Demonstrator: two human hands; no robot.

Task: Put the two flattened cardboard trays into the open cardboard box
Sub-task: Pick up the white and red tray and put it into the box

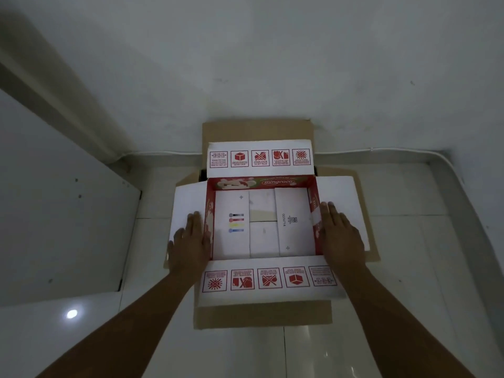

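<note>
Head view: both grips lie flat, fingers spread, left hand point(191, 238) and right hand point(339, 236) flanking the "mingcoco" cardboard box point(261, 183); between them, "0074714" on a tray point(293, 219).

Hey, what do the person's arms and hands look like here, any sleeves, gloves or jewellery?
Both forearms are bare up to the frame edge, with no sleeves showing. The left hand and right hand wear no gloves; no rings, watch or bracelets are visible in this dim light.

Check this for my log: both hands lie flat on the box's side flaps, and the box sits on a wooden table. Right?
Not quite. The head view shows the box on a tiled floor, not a wooden table. The left hand and right hand do lie flat on the side flaps.
</note>
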